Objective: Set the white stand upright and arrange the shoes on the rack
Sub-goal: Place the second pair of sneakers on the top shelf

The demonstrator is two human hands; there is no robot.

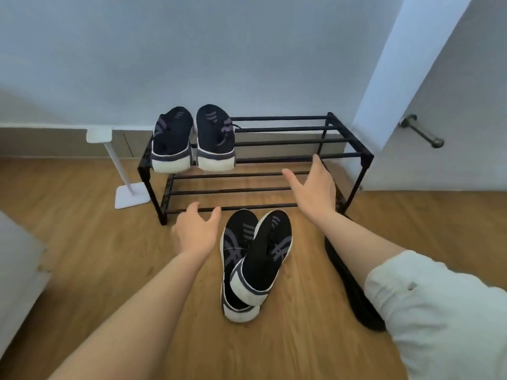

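A black two-tier shoe rack [288, 141] stands against the wall. Two dark shoes with white heels [193, 141] sit side by side on the left of its top tier. A second dark pair [255, 259] lies on the wood floor in front of the rack, one shoe crossed over the other. The white stand [120, 165] is upright just left of the rack. My left hand [196, 233] hovers open to the left of the floor pair. My right hand [315, 187] is open in front of the rack's right half, above and right of that pair.
A white door [452, 105] with a metal handle [422, 131] is at the right. A dark strap-like object [354, 294] lies on the floor under my right forearm. A pale furniture edge [19, 270] sits at the left. Wood floor extends all around.
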